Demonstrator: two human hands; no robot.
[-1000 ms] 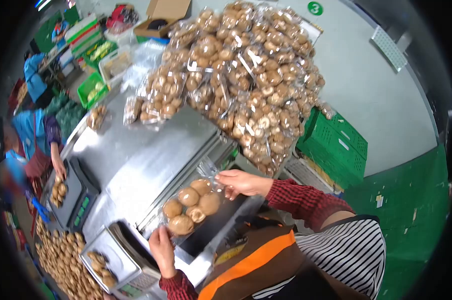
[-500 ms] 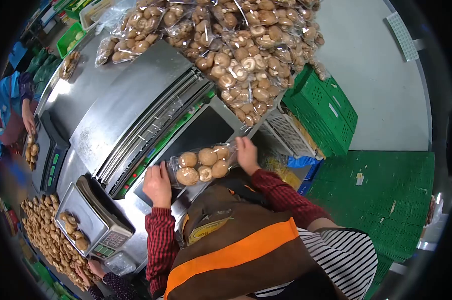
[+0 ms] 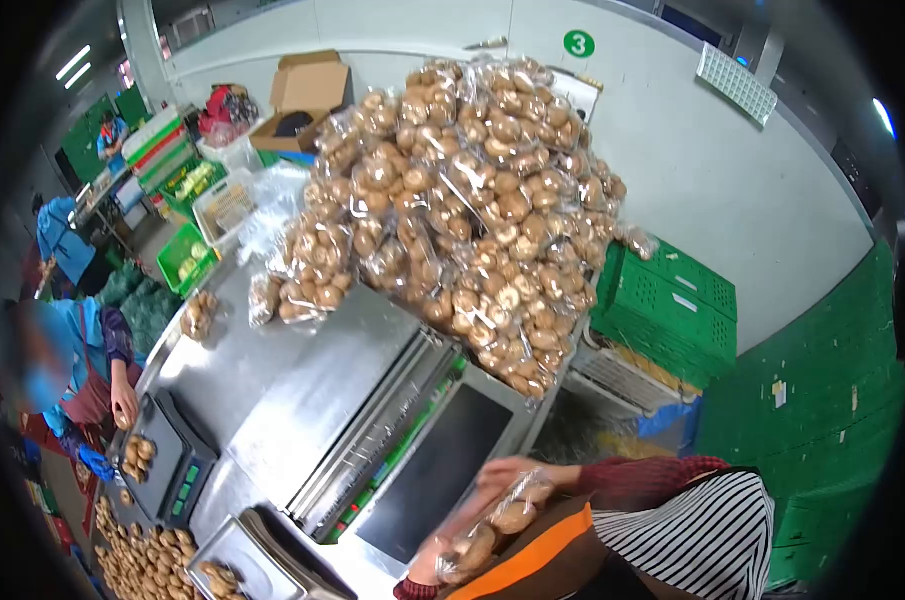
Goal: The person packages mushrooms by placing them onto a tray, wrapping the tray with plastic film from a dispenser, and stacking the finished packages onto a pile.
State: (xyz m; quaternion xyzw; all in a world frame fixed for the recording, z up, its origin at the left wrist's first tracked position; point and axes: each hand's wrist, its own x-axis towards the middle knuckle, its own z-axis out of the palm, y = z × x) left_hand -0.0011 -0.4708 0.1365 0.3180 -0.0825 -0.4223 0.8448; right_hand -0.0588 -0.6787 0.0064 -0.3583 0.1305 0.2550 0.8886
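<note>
We hold a bag of mushrooms (image 3: 495,530) close to our chest, right hand (image 3: 508,472) at its top, left hand (image 3: 428,570) at its bottom. Ahead, on the steel desk (image 3: 293,370), sealed bags (image 3: 463,210) are piled high beside green crates (image 3: 673,305).

The only view comes from the camera on my head. It looks forward and down, over my chest, with a round wide lens, so the edges bend and the corners are black. Very near, at the bottom edge, are my left hand (image 3: 428,570) and my right hand (image 3: 508,475) with the bag of mushrooms (image 3: 493,525). Further ahead is the steel table (image 3: 303,370), then the pile of packed bags (image 3: 463,210), and the wall behind it. At the left edge, a co-worker (image 3: 78,370) stands well apart from me.
</note>
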